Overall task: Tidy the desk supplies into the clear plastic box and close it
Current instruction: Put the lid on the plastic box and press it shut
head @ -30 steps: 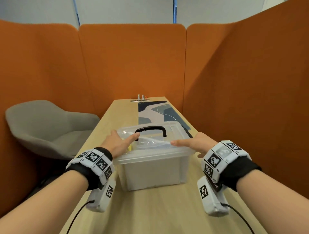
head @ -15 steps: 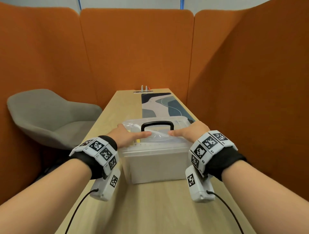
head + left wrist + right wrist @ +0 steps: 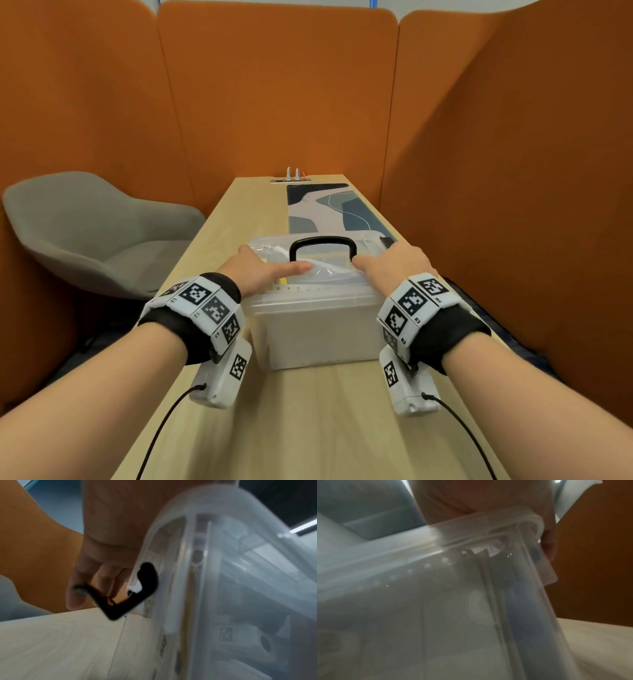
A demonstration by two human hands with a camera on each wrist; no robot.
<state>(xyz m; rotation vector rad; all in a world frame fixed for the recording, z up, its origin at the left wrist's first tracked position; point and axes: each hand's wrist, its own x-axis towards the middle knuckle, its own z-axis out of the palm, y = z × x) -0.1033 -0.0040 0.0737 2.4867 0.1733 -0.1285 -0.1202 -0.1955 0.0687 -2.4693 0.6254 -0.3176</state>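
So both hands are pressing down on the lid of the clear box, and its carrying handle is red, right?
Not quite: the handle is black, as the head view shows. The rest holds: the left hand and right hand both rest on the lid of the clear box.

Both forearms are showing bare up to the wrists. The left hand (image 3: 255, 274) is wearing, just behind its fingers, a black cuff (image 3: 191, 329) ringed by a white band (image 3: 205, 308) carrying square black-and-white coded markers. A white camera unit (image 3: 222, 375) with another such marker is hanging beneath it, trailing a thin black cable (image 3: 161, 428). The right hand (image 3: 394, 265) is wearing the same: black cuff, white marker band (image 3: 411, 306) lettered R2, R3, R4, and a white unit (image 3: 407, 387) trailing a black cable (image 3: 466, 435).
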